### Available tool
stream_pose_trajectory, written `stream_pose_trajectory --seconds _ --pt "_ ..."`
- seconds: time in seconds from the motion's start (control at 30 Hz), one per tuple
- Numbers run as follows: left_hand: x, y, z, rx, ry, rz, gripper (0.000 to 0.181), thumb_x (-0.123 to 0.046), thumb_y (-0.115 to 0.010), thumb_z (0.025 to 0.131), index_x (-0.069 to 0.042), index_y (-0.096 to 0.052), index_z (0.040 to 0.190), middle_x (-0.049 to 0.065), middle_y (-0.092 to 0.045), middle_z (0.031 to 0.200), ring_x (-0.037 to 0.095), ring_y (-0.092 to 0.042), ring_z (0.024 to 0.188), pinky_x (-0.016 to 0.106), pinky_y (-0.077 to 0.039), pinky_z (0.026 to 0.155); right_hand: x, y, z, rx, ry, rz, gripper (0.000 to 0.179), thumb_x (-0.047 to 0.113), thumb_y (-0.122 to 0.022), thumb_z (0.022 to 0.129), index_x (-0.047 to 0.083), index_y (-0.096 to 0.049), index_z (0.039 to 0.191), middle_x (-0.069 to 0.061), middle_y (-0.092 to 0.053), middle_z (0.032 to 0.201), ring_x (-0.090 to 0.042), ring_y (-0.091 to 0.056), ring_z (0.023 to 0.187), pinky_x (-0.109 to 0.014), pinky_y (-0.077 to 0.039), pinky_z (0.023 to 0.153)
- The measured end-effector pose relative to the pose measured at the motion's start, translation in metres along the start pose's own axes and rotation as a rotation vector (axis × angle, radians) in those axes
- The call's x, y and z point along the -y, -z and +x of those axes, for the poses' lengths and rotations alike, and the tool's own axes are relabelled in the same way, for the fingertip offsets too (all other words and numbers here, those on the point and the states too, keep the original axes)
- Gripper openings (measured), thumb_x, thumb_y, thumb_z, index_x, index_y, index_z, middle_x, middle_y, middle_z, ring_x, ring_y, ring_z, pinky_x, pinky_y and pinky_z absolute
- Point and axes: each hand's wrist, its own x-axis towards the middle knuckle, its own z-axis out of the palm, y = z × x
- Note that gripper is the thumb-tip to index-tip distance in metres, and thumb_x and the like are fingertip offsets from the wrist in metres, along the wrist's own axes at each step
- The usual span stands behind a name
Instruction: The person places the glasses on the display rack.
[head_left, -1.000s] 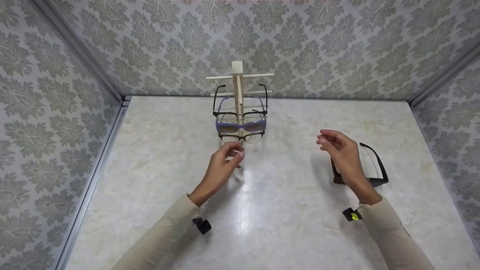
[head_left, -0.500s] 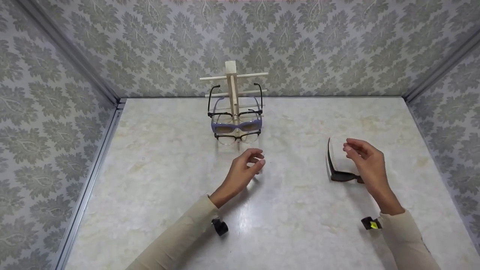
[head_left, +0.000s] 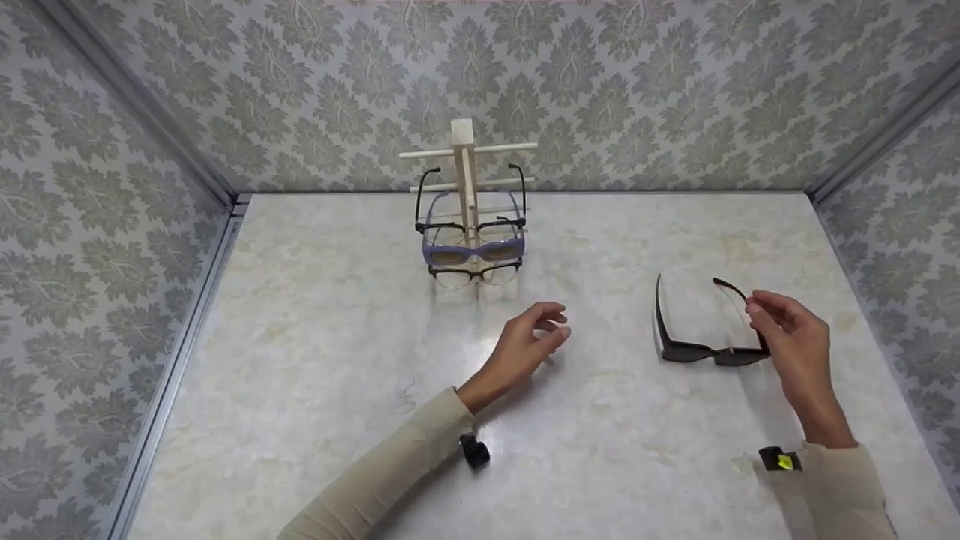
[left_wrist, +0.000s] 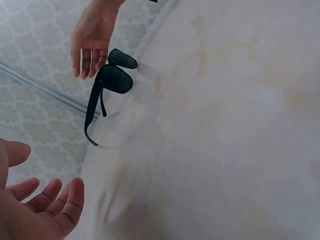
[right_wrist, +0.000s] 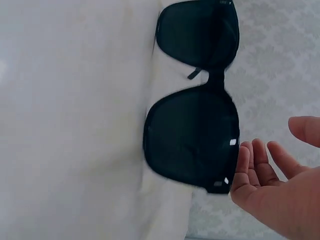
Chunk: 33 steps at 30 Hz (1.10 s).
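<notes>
Black sunglasses (head_left: 691, 352) stand on the table at the right with their arms unfolded and pointing to the back wall. My right hand (head_left: 796, 337) is at their right arm, fingertips close beside it in the head view. In the right wrist view the thumb stands apart from the loosely bent fingers (right_wrist: 259, 170), behind the dark lens (right_wrist: 192, 135). My left hand (head_left: 529, 339) hovers over the middle of the table, fingers loosely curved and holding nothing. In the left wrist view it lies well away from the sunglasses (left_wrist: 116, 79).
A wooden eyewear stand (head_left: 463, 161) is at the back centre. On it hang black-rimmed glasses (head_left: 442, 226), purple sunglasses (head_left: 474, 253) and a lower dark-rimmed pair (head_left: 475, 276). Patterned walls (head_left: 480, 75) enclose the marbled table (head_left: 337, 360) at the back and sides.
Both hands have moved to the right. The right hand has passed across the sunglasses to their right arm, so more of the frame shows. The left hand has moved away from the stand.
</notes>
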Motion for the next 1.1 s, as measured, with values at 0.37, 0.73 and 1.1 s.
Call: stream_pose_trajectory --seconds 0.37,0.73,1.1 --pt "0.009 -0.036 0.013 0.022 0.025 -0.090 0.047 -0.018 -0.070 0.109 0.003 -0.060 0.149 0.021 -0.070 0.136 0.020 -0.072 0.114 0.046 -0.067 0.084 -0.027 0.029 -0.007 -0.009 -0.016 -0.199 0.045 0.019 -0.074 0.108 -0.004 -0.066 0.146 0.014 -0.070 0.122 0.001 -0.064 0.113 -0.007 -0.054 0.089" --pt "0.009 -0.072 0.021 0.130 0.029 -0.126 0.050 -0.019 -0.070 0.110 0.003 -0.058 0.153 0.021 -0.069 0.139 0.014 -0.073 0.114 0.035 -0.066 0.083 -0.040 0.043 -0.012 0.151 -0.117 -0.124 0.064 0.024 -0.073 0.109 -0.007 -0.049 0.159 0.011 -0.063 0.126 0.004 -0.065 0.111 -0.012 -0.058 0.089" --pt "0.006 -0.102 0.030 0.159 0.059 -0.098 0.052 -0.020 -0.072 0.109 0.000 -0.058 0.155 0.017 -0.070 0.141 0.008 -0.070 0.117 0.024 -0.064 0.082 -0.048 0.049 -0.018 0.245 -0.177 0.149 0.063 0.013 -0.076 0.106 -0.004 -0.048 0.161 0.000 -0.075 0.128 -0.004 -0.074 0.111 -0.018 -0.061 0.091"
